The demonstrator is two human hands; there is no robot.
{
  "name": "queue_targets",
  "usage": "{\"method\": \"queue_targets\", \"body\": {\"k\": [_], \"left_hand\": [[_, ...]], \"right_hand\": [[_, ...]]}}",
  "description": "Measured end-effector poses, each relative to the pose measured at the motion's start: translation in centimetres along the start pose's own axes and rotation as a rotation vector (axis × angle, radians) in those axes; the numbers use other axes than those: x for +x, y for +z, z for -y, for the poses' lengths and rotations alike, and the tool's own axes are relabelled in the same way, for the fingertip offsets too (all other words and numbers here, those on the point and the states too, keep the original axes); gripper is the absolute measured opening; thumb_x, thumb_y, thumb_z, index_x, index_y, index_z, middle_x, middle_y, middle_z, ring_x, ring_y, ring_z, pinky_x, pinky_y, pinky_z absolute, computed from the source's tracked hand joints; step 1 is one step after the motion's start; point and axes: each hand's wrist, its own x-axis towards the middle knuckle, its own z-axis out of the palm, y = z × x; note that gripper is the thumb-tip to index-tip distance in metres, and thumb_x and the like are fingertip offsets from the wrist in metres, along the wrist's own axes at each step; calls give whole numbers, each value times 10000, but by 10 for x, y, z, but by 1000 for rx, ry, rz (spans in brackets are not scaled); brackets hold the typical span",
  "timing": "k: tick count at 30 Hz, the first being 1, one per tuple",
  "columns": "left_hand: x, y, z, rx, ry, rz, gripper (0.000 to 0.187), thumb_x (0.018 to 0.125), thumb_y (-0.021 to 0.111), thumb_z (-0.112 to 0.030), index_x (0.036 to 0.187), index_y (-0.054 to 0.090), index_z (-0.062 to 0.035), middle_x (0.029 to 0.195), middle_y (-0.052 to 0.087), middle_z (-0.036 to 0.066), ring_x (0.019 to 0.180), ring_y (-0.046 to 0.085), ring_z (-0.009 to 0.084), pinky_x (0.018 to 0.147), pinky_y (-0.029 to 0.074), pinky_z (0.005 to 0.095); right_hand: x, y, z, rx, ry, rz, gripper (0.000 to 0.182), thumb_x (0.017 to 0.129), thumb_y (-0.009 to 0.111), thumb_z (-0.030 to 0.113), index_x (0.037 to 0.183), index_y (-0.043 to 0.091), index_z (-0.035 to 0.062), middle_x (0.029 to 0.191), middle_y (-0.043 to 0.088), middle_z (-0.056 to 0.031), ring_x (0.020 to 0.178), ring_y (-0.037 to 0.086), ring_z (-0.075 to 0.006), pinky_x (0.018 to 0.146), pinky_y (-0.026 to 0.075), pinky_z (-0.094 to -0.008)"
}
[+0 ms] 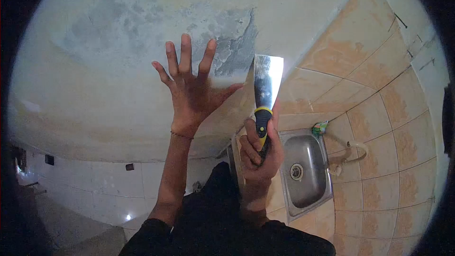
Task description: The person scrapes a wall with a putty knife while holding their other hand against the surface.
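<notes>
My left hand (189,87) is raised against the wall (118,95) with its fingers spread, just below a rough grey patch (235,50) of bare plaster. A thin dark band circles that wrist. In my right hand (265,154) is a putty knife (268,83), gripped by its black and yellow handle. Its wide, shiny metal blade points up, the tip close to the lower right edge of the grey patch in this view. Paint is worn away around the patch, leaving mottled grey and white areas.
A steel sink (310,175) with a round drain lies below right of the putty knife. A tap (355,149) and a green packet (320,127) are by it. Orange-beige tiles (369,170) cover the right wall. White tiles (113,180) run along the lower left.
</notes>
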Motion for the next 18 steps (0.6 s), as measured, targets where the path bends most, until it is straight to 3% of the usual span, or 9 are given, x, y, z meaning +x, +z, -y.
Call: {"method": "queue_targets", "body": {"k": [8, 11, 14, 18], "left_hand": [[-1, -3, -1, 9, -6, 12, 1085, 707, 595, -843, 1568, 231, -291, 1639, 91, 151, 1515, -10, 400, 1154, -145, 622], [1, -4, -1, 1, -2, 12, 1094, 700, 610, -837, 1568, 234, -288, 1635, 103, 153, 1514, -4, 401, 1152, -140, 627], [1, -2, -1, -2, -3, -1, 1102, 691, 621, -834, 1564, 242, -278, 1631, 111, 156, 1512, 7, 402, 1150, -135, 632], [0, -3, 0, 0, -1, 7, 1088, 690, 627, -829, 1554, 269, -274, 1624, 127, 157, 1510, 24, 403, 1150, -126, 636]], "right_hand": [[-3, 2, -1, 60, 8, -42, 483, 1075, 373, 227, 1548, 282, 271, 682, 358, -22, 394, 273, -44, 302, 231, -173], [3, -3, 1, 53, 8, 44, 481, 1077, 367, 228, 1548, 278, 270, 682, 357, -20, 394, 274, -49, 302, 238, -173], [2, -3, -3, 91, 22, -50, 479, 1080, 356, 230, 1549, 269, 269, 679, 358, -18, 393, 283, -53, 300, 258, -173], [0, -9, 0, 3, 40, -18, 576, 1056, 404, 281, 1585, 178, 304, 714, 408, -33, 405, 314, -58, 297, 270, -184]]}}
